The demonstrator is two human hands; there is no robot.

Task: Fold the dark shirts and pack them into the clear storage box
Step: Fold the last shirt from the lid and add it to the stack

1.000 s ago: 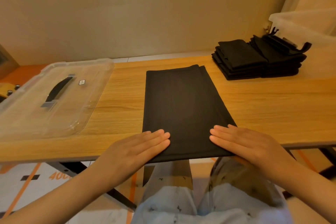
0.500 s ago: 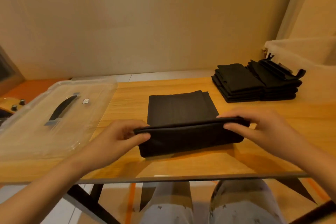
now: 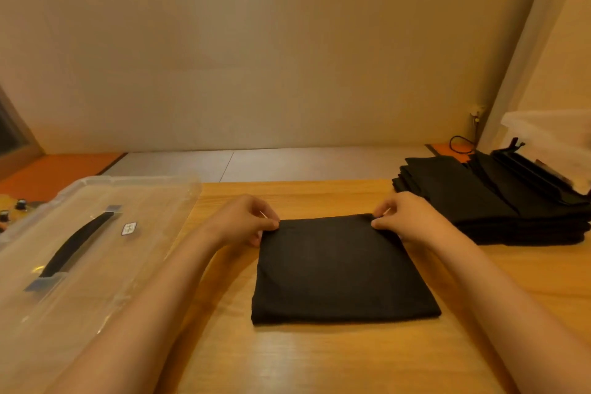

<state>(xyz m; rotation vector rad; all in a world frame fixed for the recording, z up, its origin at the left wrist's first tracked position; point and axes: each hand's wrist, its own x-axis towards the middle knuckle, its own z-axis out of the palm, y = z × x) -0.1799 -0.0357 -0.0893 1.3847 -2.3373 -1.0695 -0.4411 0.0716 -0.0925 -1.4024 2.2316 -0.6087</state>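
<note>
One folded dark shirt (image 3: pixel 342 269) is lying flat at the middle of the wooden table (image 3: pixel 319 361). Two hands are gripping its far edge: the left hand (image 3: pixel 246 221) is pinching the far left corner and the right hand (image 3: pixel 403 221) the far right. One clear lid (image 3: pixel 134 265) (one black handle (image 3: pixel 76 240) on top) is resting to the left. Two stacks of folded dark shirts (image 3: pixel 463 198) are sitting far right, beside one clear storage box (image 3: pixel 550 137).
</note>
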